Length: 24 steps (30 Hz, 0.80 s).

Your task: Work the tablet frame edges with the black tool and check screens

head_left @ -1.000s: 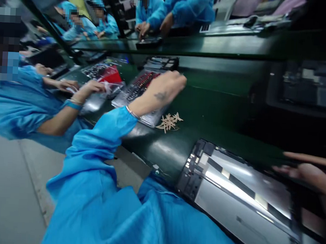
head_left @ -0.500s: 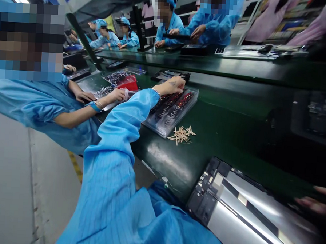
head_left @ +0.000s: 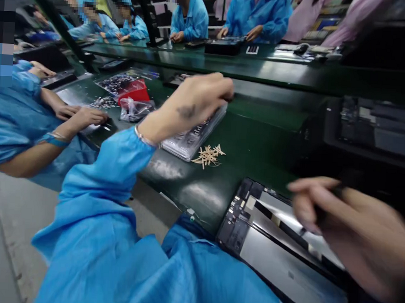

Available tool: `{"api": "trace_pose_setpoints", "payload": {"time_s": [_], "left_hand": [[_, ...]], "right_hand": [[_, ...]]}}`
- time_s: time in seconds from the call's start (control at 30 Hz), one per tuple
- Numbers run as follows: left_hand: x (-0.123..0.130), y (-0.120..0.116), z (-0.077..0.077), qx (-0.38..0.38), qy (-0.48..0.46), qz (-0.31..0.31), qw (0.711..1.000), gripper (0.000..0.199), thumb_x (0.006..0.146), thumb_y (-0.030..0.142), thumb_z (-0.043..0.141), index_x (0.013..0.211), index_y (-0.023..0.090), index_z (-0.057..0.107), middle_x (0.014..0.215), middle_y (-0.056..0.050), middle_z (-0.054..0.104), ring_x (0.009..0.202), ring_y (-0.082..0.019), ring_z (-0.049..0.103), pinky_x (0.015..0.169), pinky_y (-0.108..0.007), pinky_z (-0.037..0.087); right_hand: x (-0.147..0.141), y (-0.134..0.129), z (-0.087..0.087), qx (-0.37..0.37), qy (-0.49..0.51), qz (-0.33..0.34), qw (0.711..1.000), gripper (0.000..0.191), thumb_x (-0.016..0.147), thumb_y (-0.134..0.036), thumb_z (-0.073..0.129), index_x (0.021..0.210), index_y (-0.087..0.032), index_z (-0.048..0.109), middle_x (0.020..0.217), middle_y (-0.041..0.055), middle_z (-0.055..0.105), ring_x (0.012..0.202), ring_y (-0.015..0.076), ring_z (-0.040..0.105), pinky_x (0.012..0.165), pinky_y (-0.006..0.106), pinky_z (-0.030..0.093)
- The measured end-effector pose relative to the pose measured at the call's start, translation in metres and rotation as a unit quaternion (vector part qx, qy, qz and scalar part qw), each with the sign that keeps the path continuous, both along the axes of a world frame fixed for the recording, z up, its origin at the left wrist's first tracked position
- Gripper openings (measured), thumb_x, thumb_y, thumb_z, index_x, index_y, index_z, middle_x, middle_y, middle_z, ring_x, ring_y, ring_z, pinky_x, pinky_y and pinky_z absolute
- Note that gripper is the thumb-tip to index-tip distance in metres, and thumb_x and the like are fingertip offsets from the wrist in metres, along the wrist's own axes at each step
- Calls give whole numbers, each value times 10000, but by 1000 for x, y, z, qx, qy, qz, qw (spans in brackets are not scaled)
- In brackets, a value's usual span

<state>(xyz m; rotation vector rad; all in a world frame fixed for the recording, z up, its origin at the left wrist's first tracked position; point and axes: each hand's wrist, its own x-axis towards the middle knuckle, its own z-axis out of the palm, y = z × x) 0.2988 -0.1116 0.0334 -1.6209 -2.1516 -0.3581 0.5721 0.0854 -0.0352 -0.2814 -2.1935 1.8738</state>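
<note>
My left hand (head_left: pixel 196 101) hangs over the clear plastic tray (head_left: pixel 180 149), its fingers pinched together; whatever they hold is hidden. Dark small parts sit in rows in the tray, partly covered by that hand. On the right, my blurred right hand (head_left: pixel 351 227) is closed around something dark and thin, too smeared to name. It hovers above an opened tablet-like device (head_left: pixel 268 259) with silver panels and a black frame, lying at the bench's near edge. Beside the tray lies a small pile of pale strips (head_left: pixel 209 156).
To the left, a co-worker's hands (head_left: pixel 85 117) work near a red box (head_left: pixel 135 91) and a crumpled clear bag (head_left: pixel 135 109). Black equipment (head_left: pixel 369 133) stands at the right on the green bench (head_left: pixel 253 145). More people in blue sit across a raised shelf (head_left: pixel 194 58).
My left hand has lifted off the tray parts and come nearer to me. My right hand has come in from the right edge over the device. The view has shifted right.
</note>
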Motion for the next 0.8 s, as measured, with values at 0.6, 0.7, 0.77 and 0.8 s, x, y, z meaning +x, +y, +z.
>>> {"api": "trace_pose_setpoints", "payload": {"time_s": [0.6,0.7,0.77,0.8], "left_hand": [[102,32,-53,11,176,-174,969,329,1121,273,367,1061,190,680,971,-78,737,823,-191,666,681,-347,496],[105,37,-50,-24,164,-152,974,366,1116,196,307,1027,185,662,966,-69,720,834,-185,643,715,-338,482],[107,38,-49,-28,158,-149,976,342,1108,179,324,998,178,649,944,-62,703,824,-182,627,721,-330,481],[108,38,-49,-28,156,-147,976,324,1104,176,341,983,174,641,929,-60,693,817,-182,620,721,-326,481]], "right_hand": [[-21,-20,-5,65,17,-92,994,270,824,-464,817,850,-198,782,636,-7,626,521,117,521,490,249,425],[-20,-19,-4,156,50,-102,981,232,881,-445,759,851,-216,783,665,0,651,578,150,582,533,275,456],[-19,-17,-5,193,66,-108,973,221,916,-409,710,822,-217,766,639,-3,628,595,160,589,543,280,452],[-19,-16,-7,210,72,-107,969,215,926,-380,689,804,-215,754,639,-3,626,603,162,593,547,282,449]]}}
